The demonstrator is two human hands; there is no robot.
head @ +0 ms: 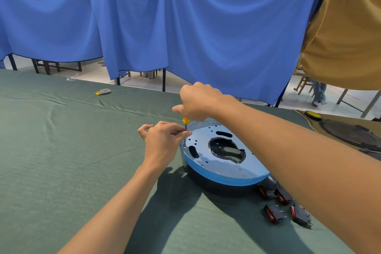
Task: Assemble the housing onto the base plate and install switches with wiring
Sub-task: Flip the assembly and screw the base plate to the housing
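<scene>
Yellow-handled screwdriver gripped by right hand, left hand pinching shaft over glossy base plate.

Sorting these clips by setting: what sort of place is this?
Probably a curtained-off assembly bench in a workshop or factory hall: a table under green cloth, blue curtains hung behind it, a screwdriver set on a metal base plate, and loose switches lying beside it.

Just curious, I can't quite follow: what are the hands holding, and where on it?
A screwdriver: the right hand grips its yellow handle, the left hand pinches its metal shaft.
</scene>
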